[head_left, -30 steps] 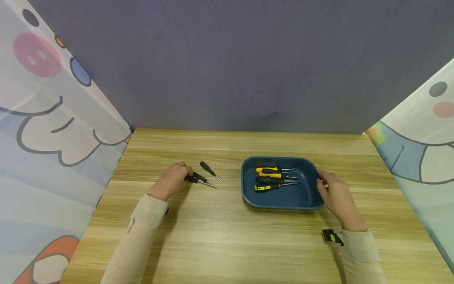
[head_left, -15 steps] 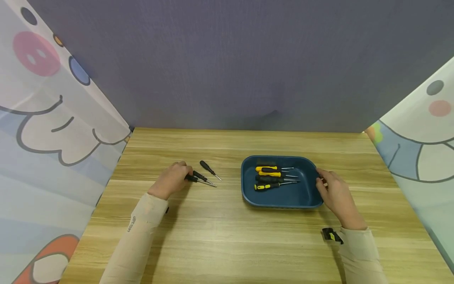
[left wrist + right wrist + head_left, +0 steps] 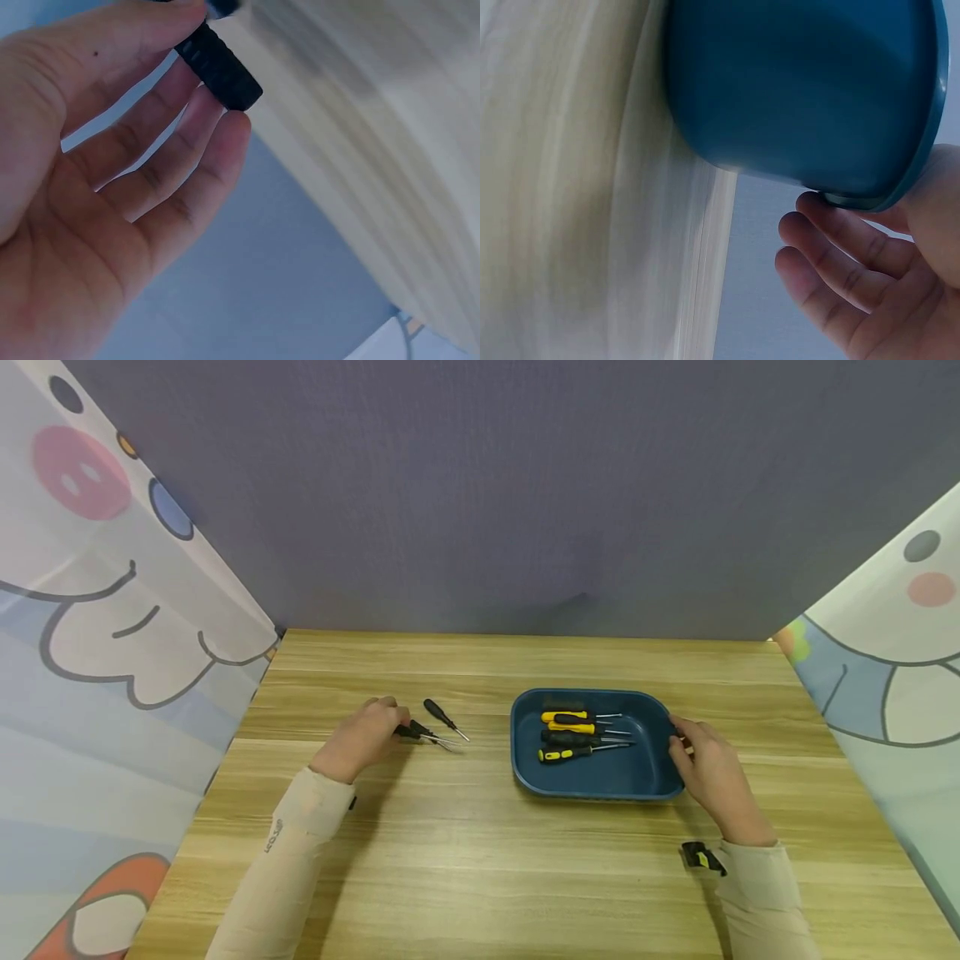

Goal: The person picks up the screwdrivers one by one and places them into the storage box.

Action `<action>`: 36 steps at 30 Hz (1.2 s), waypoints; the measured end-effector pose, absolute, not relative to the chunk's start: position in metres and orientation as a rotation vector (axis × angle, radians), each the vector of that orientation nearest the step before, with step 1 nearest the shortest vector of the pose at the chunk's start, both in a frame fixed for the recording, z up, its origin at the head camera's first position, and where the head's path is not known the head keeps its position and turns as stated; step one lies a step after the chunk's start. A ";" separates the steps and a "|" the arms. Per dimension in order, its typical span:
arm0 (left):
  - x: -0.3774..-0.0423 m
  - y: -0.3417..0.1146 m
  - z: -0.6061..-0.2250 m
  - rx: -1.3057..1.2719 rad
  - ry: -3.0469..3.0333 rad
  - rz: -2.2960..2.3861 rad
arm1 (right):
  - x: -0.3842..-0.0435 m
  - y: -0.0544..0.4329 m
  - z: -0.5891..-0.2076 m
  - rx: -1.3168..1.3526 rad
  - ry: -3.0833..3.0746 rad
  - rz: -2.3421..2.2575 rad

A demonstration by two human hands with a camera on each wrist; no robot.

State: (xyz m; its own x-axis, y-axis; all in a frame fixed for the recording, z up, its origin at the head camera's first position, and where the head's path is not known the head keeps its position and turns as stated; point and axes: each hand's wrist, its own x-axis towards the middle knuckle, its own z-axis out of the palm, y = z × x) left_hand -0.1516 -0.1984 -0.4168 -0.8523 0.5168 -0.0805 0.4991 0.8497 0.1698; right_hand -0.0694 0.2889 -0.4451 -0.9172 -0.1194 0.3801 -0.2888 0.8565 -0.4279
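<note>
At the table's left side: I am watching the person's left hand (image 3: 362,742) pinching a small black screwdriver (image 3: 408,732) by its handle, the shaft pointing right; whether it is clearing the wooden table (image 3: 480,877), I cannot tell.
Left fingers: the wrist view is showing thumb and fingers curving around the ribbed handle, nearly together, with one fingertip meeting its butt end.
Beside that grip: a second black screwdriver (image 3: 423,728) is lying close against the held one, their shafts overlapping from where I am looking.
Just beyond, on the far side: a third black screwdriver (image 3: 438,712) is lying loose, its tip pointing right and near.
Blue bin: right of these, the blue bin (image 3: 592,783) is sitting on the table, a group of yellow and black screwdrivers (image 3: 565,755) lying in its left part, shafts pointing right.
Bin's right end: I am seeing the right hand (image 3: 711,777) holding the rim.
Right fingers: one fingertip is touching under the lip, the others are bending loosely just outside, and the rim is hiding the thumb, so I cannot tell how firmly it is gripping.
Far edge: a grey panel (image 3: 480,502) is standing behind the table, cartoon-printed curtains (image 3: 82,635) hanging at left and right.
</note>
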 end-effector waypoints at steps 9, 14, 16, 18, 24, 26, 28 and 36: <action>-0.144 -0.179 -0.390 0.953 2.943 0.248 | -0.069 0.288 -0.444 0.309 -2.678 0.695; -0.142 -0.164 -0.376 1.002 2.934 0.236 | -0.068 0.288 -0.444 0.303 -2.682 0.695; -0.143 -0.156 -0.371 1.008 2.914 0.236 | -0.068 0.288 -0.444 0.300 -2.680 0.697; -0.145 -0.147 -0.367 1.015 2.894 0.242 | -0.069 0.289 -0.444 0.298 -2.678 0.695; -0.150 -0.117 -0.356 1.130 2.875 0.252 | -0.069 0.289 -0.445 0.290 -2.688 0.706; -0.152 -0.105 -0.353 1.155 2.860 0.246 | -0.069 0.289 -0.445 0.283 -2.694 0.710; -0.154 -0.094 -0.351 1.175 2.838 0.249 | -0.069 0.289 -0.446 0.281 -2.696 0.711; -0.164 -0.048 -0.350 1.211 2.770 0.188 | -0.070 0.290 -0.447 0.294 -2.687 0.707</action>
